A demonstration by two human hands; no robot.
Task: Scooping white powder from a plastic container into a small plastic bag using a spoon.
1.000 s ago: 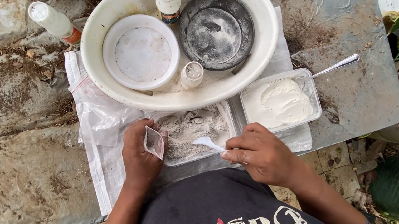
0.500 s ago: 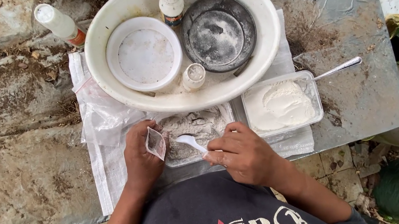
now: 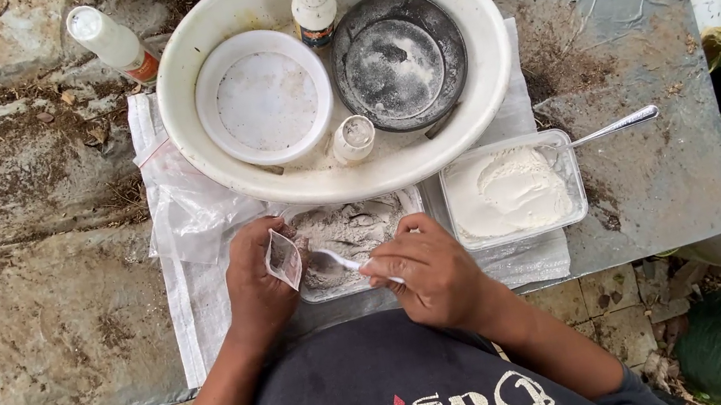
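Holding a small clear bag [image 3: 282,258] in your left hand [image 3: 256,286], you keep its mouth tilted toward a clear tray [image 3: 351,231] of grey powder near the front edge of the bench [image 3: 40,311]. Your left fingers are clenched around the bag. Your right hand [image 3: 430,273] pinches the handle of a white spoon [image 3: 338,261], whose bowl sits just beside the bag's opening, over the grey powder. Both hands hover at the tray's front side, close together.

Just right of the grey tray, touching it, stands a second tray [image 3: 513,191] of white powder with a metal spoon [image 3: 614,127] sticking out toward the bench's right edge. Both trays rest on a white sack [image 3: 194,306] spread over the bench. Behind them sits a big white basin [image 3: 289,180] holding a white bowl [image 3: 264,97], a dark round pan [image 3: 399,60], an upright bottle [image 3: 313,6] and a small jar [image 3: 352,137]. Another bottle [image 3: 112,43] lies tilted outside the basin, toward the back left corner.
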